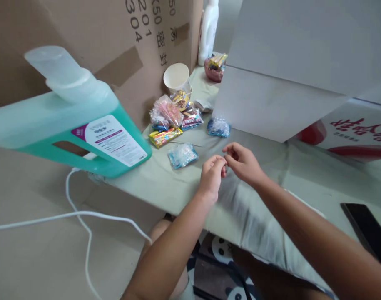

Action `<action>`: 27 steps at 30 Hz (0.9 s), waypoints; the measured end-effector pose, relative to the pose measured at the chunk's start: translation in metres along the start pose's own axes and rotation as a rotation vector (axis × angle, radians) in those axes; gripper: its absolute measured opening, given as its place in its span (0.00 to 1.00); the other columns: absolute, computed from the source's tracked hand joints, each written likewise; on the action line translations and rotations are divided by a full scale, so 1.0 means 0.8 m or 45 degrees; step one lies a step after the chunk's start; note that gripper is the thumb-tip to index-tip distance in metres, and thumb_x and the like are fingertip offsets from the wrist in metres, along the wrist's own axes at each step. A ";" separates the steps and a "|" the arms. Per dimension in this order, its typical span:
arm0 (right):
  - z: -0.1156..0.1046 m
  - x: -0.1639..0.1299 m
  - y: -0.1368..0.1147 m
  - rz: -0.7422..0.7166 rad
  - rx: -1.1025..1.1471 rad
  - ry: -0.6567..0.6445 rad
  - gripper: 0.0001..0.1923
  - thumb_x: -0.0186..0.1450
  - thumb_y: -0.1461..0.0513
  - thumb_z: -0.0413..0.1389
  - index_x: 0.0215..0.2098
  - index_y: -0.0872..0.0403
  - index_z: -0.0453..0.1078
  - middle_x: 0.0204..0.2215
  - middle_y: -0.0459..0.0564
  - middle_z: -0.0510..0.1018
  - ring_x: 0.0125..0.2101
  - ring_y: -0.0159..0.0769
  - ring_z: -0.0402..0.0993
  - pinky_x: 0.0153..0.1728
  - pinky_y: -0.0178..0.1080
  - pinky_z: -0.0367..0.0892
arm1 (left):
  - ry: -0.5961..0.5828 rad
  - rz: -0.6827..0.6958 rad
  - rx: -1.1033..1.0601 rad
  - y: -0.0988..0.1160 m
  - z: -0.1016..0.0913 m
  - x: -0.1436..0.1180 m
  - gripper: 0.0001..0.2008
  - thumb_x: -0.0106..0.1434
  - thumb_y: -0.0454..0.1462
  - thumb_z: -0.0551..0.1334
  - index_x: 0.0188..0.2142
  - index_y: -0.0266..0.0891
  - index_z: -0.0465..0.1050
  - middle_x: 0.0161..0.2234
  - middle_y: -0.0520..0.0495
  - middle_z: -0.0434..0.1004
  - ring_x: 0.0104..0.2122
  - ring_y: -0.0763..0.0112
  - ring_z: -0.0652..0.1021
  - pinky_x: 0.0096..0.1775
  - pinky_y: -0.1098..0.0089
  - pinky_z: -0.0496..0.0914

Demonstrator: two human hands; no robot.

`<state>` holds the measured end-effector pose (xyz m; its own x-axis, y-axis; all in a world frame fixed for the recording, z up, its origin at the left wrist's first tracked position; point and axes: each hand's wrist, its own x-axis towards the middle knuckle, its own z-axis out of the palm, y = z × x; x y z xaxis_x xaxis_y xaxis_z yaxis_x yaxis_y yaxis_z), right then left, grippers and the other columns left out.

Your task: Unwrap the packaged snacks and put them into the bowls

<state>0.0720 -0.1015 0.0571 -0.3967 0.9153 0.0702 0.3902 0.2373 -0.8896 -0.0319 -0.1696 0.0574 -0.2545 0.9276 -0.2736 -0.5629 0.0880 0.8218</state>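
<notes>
Meeting over the pale green cloth (pixel 165 187), the left hand (pixel 211 177) and right hand (pixel 242 163) touch at the fingertips, both pinched closed around something too small to make out. At ten o'clock from the hands, near them, a blue-and-clear packet (pixel 183 155) lies flat on the cloth; a second blue packet (pixel 219 127) sits at twelve o'clock, against the grey board (pixel 265 104). Farther off at eleven o'clock a heap of snack wrappers (pixel 173 118) lies below a paper cup (pixel 177 78). At nine o'clock stands a green detergent jug (pixel 74 125), with a white cable (pixel 84 225) beneath it. A black phone (pixel 367 231) lies at four o'clock.
</notes>
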 end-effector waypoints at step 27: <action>0.101 0.402 -0.074 -0.022 -0.612 0.414 0.15 0.69 0.73 0.46 0.48 0.59 0.69 0.49 0.58 0.79 0.53 0.39 0.76 0.58 0.44 0.66 | -0.093 -0.152 0.298 0.030 -0.076 0.021 0.10 0.57 0.44 0.58 0.24 0.41 0.64 0.20 0.55 0.59 0.25 0.73 0.62 0.31 0.69 0.57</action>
<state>-0.1462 0.1525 0.0959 -0.1603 0.9450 0.2851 0.7498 0.3045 -0.5875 -0.0980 -0.1739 0.0422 -0.1352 0.9285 -0.3459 -0.3864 0.2721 0.8813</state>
